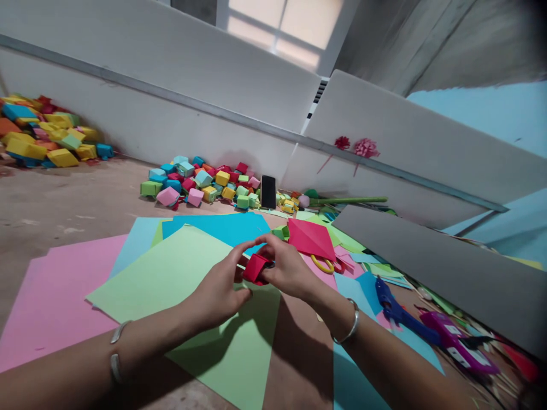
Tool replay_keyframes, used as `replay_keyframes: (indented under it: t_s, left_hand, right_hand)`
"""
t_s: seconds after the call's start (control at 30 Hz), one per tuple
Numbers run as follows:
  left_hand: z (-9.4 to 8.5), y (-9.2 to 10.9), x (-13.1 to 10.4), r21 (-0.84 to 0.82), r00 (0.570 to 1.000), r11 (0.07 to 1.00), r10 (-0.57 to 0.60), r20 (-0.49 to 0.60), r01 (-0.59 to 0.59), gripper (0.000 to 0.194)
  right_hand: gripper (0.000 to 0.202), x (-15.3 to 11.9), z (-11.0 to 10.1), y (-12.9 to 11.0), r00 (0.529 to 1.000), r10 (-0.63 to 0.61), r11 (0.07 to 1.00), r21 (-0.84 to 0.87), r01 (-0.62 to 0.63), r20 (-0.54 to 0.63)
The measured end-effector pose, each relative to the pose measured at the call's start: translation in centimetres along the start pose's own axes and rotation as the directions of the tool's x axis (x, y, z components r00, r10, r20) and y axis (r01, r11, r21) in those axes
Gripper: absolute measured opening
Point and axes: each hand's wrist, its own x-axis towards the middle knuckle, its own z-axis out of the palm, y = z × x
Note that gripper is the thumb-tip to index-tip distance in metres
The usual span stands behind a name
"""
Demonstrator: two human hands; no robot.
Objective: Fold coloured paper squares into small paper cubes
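Note:
A small folded red paper piece (256, 269) is held between both hands, above a light green sheet (171, 279). My left hand (224, 285) grips its left side, thumb below and fingers behind. From the right, my right hand (284, 265) closes on the same piece, with fingers partly hidden behind and inside it. Something small and dark shows at its right edge, too small to name. Just beyond my right hand lie a red sheet (311, 239) and a small green folded piece (281, 232).
Pink sheets (64, 290) lie left, blue sheets (217, 226) behind. Folded paper boxes (205, 179) and a phone (268, 192) stand near the white panel (192, 128). Yellow-handled scissors (322, 265), a blue glue gun (404, 316) and a grey board (444, 267) are at right.

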Motion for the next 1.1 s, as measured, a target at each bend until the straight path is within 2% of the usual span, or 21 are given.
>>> replay_keyframes:
  t_s: [0.13,0.23,0.33,0.5,0.6,0.67,0.8,0.83,0.9,1.0,1.1]
  left_hand:
    - [-0.1,-0.6,0.4,0.202,0.986,0.969,0.155,-0.057,-0.14,0.049]
    - [-0.2,-0.8,0.7,0.216,0.994,0.975,0.077,-0.078,-0.058,0.037]
    - [-0.2,-0.9,0.8,0.213,0.994,0.977,0.018,-0.108,0.006,0.034]
    - [-0.2,-1.4,1.1,0.288,0.99,0.957,0.014,-0.144,0.029,0.033]
    - [-0.4,-1.7,1.2,0.36,0.992,0.932,0.017,-0.123,0.029,0.03]
    - [-0.5,-1.8,1.3,0.407,0.994,0.913,0.02,-0.109,0.026,0.031]
    - [-0.5,-1.3,1.0,0.478,0.991,0.878,0.083,-0.103,-0.024,0.059]
    - [-0.4,-1.0,0.9,0.472,0.989,0.88,0.109,-0.101,-0.049,0.063]
    - [-0.2,-0.5,0.7,0.411,0.987,0.907,0.134,-0.089,-0.086,0.059]
    - [0.1,-0.1,0.4,0.284,0.995,0.956,0.088,-0.048,-0.071,0.048]
    - [0.0,-0.6,0.2,0.224,0.999,0.974,0.041,-0.014,-0.037,0.044]
  right_hand:
    - [0.049,-0.3,0.2,-0.5,1.0,-0.013,0.998,-0.067,0.012,-0.009]
    - [0.046,-1.0,-0.1,-0.7,0.999,-0.025,0.999,-0.041,0.024,-0.038]
    - [0.041,-1.8,-0.7,-0.6,0.993,-0.059,0.991,-0.123,0.046,-0.107]
    - [0.023,-3.1,-1.3,-0.1,0.976,-0.154,0.953,-0.283,0.105,-0.155]
    - [0.017,-3.7,-1.5,-0.1,0.961,-0.22,0.939,-0.304,0.161,-0.171]
    - [0.019,-3.9,-1.4,-0.2,0.962,-0.21,0.948,-0.278,0.157,-0.173]
    - [0.032,-4.0,-0.8,-0.2,0.986,-0.113,0.971,-0.224,0.083,-0.125]
    - [0.033,-4.0,-0.6,-0.2,0.989,-0.1,0.971,-0.226,0.073,-0.109]
    - [0.03,-4.0,-0.1,-0.2,0.992,-0.097,0.969,-0.237,0.075,-0.085]
    - [0.023,-4.0,0.3,-0.2,0.989,-0.132,0.967,-0.226,0.114,-0.068]
    - [0.022,-4.2,0.7,-0.3,0.973,-0.224,0.951,-0.228,0.207,-0.051]
